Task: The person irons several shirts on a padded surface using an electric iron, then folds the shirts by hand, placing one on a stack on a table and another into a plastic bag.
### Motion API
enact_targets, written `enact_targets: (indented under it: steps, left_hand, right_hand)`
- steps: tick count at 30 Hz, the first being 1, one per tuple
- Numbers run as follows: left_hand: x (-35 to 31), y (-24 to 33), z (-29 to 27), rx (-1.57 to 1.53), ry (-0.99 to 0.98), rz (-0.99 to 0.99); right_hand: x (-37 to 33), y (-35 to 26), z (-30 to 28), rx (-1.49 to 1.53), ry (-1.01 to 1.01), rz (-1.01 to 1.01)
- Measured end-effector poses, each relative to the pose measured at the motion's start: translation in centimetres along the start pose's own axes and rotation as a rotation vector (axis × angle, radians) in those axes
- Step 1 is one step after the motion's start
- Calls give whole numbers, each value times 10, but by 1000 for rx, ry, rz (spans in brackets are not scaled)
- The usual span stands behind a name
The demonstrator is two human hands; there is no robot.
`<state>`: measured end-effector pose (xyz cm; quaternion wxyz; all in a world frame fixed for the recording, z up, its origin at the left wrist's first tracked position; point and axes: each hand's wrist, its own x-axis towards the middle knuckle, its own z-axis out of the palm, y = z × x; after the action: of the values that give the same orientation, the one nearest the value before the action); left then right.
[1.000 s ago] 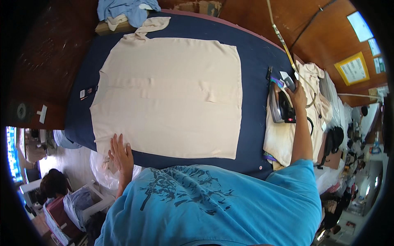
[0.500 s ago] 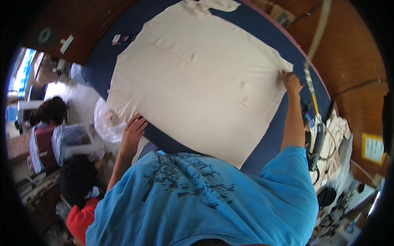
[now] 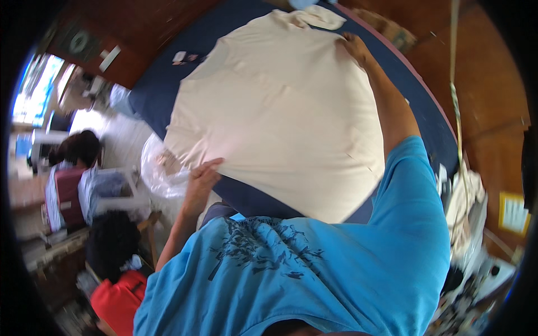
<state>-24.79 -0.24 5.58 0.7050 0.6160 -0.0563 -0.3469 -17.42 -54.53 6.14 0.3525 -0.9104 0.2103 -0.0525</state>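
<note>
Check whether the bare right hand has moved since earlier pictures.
Yes: against the flat dark blue table, the right hand went left and forward, from the right end to the far edge of the cream fabric garment.

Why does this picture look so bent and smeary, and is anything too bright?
In the head view, fisheye distortion bows the edge of the dark blue table and the corners go black; the same view shows the right hand blurred, perhaps from motion; the head view also shows pale floor at left, nearly washed out.
</note>
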Motion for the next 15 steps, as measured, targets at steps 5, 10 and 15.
enact_targets:
  steps: [5,10,15]
  left_hand:
    - [37,64,-120,19,-63,447]
    - [82,219,-87,-49,4,627]
    - [138,304,20,29,-486,758]
  right_hand:
    - [-104,-62,-72,765,405,-325]
    - [-334,-156,-138,1256,694,-286]
    - [-540,-216,-146,749,940,-317]
